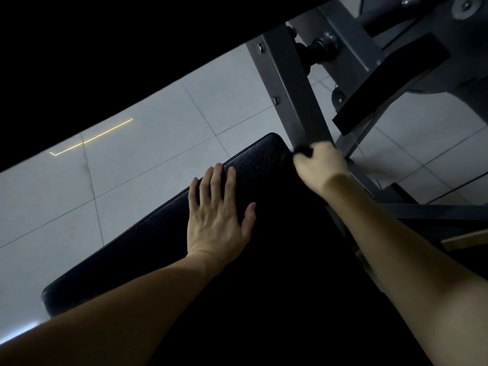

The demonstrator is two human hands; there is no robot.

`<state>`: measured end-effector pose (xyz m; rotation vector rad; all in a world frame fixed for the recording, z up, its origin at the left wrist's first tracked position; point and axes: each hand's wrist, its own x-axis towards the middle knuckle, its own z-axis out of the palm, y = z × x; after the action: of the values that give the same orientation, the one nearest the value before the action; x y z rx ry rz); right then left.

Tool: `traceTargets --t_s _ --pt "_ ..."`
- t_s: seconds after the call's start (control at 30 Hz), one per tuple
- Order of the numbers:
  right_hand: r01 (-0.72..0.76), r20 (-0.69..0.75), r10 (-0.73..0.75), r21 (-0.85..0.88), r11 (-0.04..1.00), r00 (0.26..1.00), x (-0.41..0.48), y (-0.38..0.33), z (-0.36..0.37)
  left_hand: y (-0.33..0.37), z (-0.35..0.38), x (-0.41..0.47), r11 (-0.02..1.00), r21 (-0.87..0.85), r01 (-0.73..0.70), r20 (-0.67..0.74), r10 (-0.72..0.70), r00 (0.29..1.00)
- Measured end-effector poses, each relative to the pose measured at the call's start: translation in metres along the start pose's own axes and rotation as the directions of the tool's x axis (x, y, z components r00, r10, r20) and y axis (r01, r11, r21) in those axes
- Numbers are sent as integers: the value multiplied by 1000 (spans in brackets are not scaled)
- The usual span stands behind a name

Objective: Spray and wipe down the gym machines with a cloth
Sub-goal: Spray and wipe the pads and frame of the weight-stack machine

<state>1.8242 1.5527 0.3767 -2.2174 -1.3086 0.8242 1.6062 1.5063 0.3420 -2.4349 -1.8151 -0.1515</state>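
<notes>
A black padded bench (158, 228) runs diagonally from lower left to the middle of the head view. My left hand (219, 215) lies flat on the pad near its left edge, fingers straight and spread. My right hand (320, 165) is blurred at the pad's far end, fingers curled round a dark cloth (303, 151) that is pressed against the foot of a grey steel upright (293, 88). Most of the cloth is hidden in my fist. No spray bottle shows.
The grey machine frame (369, 48) with bolts, a black bar and a black block (390, 83) fills the upper right. Pale floor tiles (132, 167) lie left of the bench. A dark slab (105, 48) covers the upper left. Low frame rails (435, 215) cross at the right.
</notes>
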Motion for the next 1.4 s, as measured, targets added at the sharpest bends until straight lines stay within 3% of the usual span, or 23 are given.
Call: traceTargets --t_s 0.07,0.23,0.47,0.57,0.63,0.77,0.97,1.07,1.13,1.2,1.3,1.4 --pt "76 -60 -70 114 991 996 10 -27 9 0 1 -1 1000 2 0 3 0 1000" --pt "109 -39 -106 84 991 994 0 -21 22 1 1 0 1000 7 -2 -1 2 1000" --pt "17 233 18 -148 989 972 -55 60 -17 1 0 0 1000 5 5 10 -5 1000" --pt "-22 58 28 -96 995 998 -30 24 -14 1 0 1 1000 11 4 17 -4 1000" --pt "65 -52 -63 36 997 997 -11 -10 -2 1 -1 0 1000 10 3 12 -4 1000" --pt "206 -84 -200 64 976 976 -6 -21 27 0 1 1 1000 17 5 6 -5 1000" --pt "126 8 -125 -40 991 992 -51 59 11 2 -1 1 1000 2 3 20 -3 1000" --pt "2 87 14 -176 984 996 -75 87 4 1 -1 1 1000 -7 8 25 -7 1000" --pt "-62 34 71 -222 973 997 -62 74 2 1 -1 1 1000 -7 9 23 -9 1000" --pt "-82 -30 80 -95 992 996 -35 40 4 2 -2 1 1000 -2 7 20 -7 1000" --pt "-39 -2 40 205 978 999 -9 -4 15 2 -1 1 1000 5 3 19 -3 1000" --pt "61 -33 -56 163 985 998 -25 14 27 2 0 0 1000 10 2 18 -2 1000"
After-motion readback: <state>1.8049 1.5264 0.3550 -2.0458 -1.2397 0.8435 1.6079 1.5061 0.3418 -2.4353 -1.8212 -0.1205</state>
